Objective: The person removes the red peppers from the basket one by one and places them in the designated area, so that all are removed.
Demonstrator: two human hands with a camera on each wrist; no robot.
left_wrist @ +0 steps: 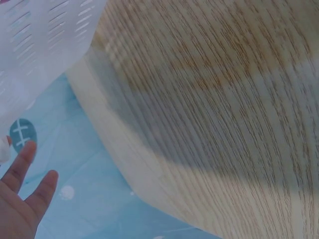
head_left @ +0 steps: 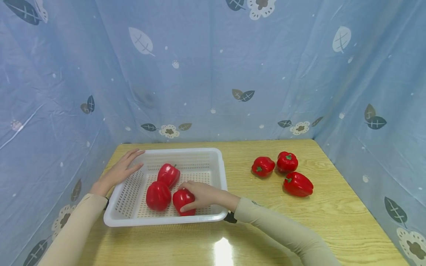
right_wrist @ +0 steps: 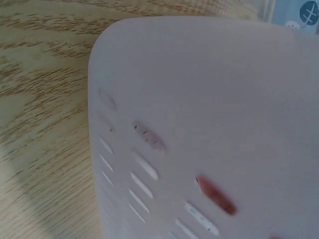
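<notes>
In the head view a white slotted plastic basket [head_left: 133, 222] holds three red bell peppers. My right hand [head_left: 203, 194] reaches over its right side and grips the front bell pepper [head_left: 181, 198], thumb and fingers curled about it. Beside that one lie another bell pepper [head_left: 158, 196] and, behind, a third bell pepper [head_left: 168, 175] with its stem showing. At the basket's left rim my left hand [head_left: 116, 173] has its fingers spread and holds nothing; two of its fingers [left_wrist: 42, 194] show in the left wrist view. The right wrist view is filled by the basket's outer wall [right_wrist: 209, 89].
To the right on the wooden table [head_left: 246, 221] lie a bell pepper [head_left: 263, 166], another bell pepper [head_left: 287, 162] behind it and a longer bell pepper [head_left: 298, 184] in front. A blue patterned curtain [head_left: 206, 74] surrounds the table's back and sides.
</notes>
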